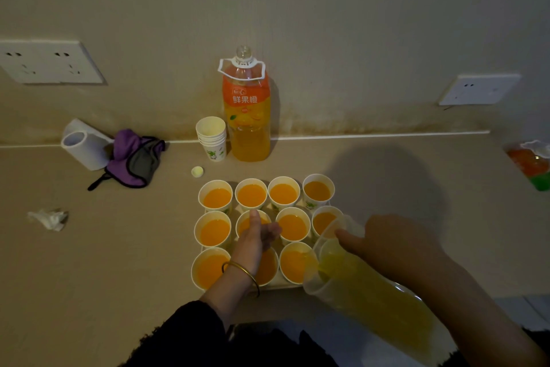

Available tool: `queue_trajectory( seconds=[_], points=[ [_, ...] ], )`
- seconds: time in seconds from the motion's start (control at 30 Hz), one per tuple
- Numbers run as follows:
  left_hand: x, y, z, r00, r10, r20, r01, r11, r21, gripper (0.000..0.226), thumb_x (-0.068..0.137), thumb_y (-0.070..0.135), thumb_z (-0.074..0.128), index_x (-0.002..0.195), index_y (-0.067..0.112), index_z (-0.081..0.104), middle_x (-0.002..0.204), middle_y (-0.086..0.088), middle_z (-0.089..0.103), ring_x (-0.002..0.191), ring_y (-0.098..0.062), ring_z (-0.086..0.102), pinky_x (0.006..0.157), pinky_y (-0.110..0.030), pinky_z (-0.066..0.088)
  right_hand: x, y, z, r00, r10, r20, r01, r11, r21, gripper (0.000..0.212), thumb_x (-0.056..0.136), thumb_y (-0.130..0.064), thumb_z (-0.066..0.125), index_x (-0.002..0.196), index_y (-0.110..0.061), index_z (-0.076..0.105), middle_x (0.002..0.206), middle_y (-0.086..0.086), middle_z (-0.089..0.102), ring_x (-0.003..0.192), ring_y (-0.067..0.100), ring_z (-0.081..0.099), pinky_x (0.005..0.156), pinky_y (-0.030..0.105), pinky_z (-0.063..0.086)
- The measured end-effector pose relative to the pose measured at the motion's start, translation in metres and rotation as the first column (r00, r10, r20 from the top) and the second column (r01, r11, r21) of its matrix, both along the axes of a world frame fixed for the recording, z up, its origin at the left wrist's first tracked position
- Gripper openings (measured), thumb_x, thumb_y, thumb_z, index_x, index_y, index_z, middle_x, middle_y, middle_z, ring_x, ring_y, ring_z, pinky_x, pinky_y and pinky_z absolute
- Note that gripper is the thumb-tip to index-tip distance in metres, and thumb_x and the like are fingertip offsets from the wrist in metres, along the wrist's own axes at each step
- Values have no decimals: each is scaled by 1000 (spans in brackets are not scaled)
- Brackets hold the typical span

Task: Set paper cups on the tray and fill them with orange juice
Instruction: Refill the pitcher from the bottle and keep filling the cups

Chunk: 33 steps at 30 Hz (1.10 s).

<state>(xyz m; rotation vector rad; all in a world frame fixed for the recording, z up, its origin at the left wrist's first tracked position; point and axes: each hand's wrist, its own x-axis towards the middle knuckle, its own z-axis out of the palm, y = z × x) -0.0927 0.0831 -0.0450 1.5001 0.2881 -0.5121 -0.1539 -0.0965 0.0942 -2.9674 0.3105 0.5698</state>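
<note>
Several paper cups of orange juice [215, 197] stand in rows on a pale tray [282, 285], of which only a front strip shows. My right hand [387, 243] grips a clear pitcher [357, 286] of juice, tilted with its spout over the front right corner of the rows and hiding the cup there. My left hand [256, 237], with a gold bangle on the wrist, hovers over the middle cups, thumb out and fingers blurred and loosely curled; I see nothing in it. An uncapped juice bottle [248, 116] and a stack of empty cups [211, 137] stand by the wall.
A yellow bottle cap [197, 171] lies behind the tray. On the left are a purple cloth [134, 158], a white roll [83, 149] and a crumpled tissue [49, 219]. An orange and green packet [532, 167] sits at the right edge. The counter's front edge runs just below the tray.
</note>
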Motion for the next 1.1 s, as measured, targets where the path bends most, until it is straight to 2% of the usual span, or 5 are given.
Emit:
queue_trajectory(
  seconds=[0.4, 0.53, 0.73, 0.97, 1.1],
  points=[
    [-1, 0, 0, 1000, -8, -3, 8, 1000, 3, 65, 97, 49, 10, 94, 15, 65, 107, -8, 67, 104, -17, 59, 97, -30, 39, 0, 0, 0, 1000, -24, 16, 24, 1000, -1, 47, 94, -59, 35, 72, -19, 45, 65, -7, 40, 56, 5, 38, 48, 16, 22],
    [0, 0, -2, 1000, -8, -2, 8, 1000, 10, 65, 97, 49, 10, 91, 17, 66, 106, -8, 67, 105, -18, 60, 99, -32, 40, 1, -1, -2, 1000, 13, 15, -12, 999, -37, 47, 94, -59, 35, 86, -17, 54, 78, -2, 53, 68, 13, 44, 52, 22, 28],
    [2, -1, -2, 1000, 4, -2, -4, 1000, 17, 65, 97, 49, 11, 85, 18, 67, 102, -9, 68, 106, -22, 60, 97, -32, 41, 2, -1, -2, 1000, -26, 5, 26, 1000, -16, 50, 93, -61, 36, 63, -21, 36, 63, -8, 37, 54, 2, 33, 48, 17, 21],
    [2, -1, -2, 1000, -3, -2, 3, 999, 36, 65, 98, 49, 11, 83, 20, 67, 105, -11, 68, 108, -24, 59, 101, -36, 39, 3, 0, -1, 1000, -10, -22, 10, 1000, -12, 47, 94, -60, 36, 75, -18, 46, 69, -6, 43, 62, 8, 42, 48, 17, 21],
    [1, -1, -1, 1000, 0, -2, 0, 1000, 30, 65, 98, 48, 11, 84, 19, 67, 104, -10, 68, 107, -22, 59, 98, -32, 40, 1, -1, 4, 997, 66, -28, -67, 997, -30, 50, 97, -57, 32, 107, -14, 57, 102, 3, 61, 83, 16, 52, 54, 21, 27]
  ],
)
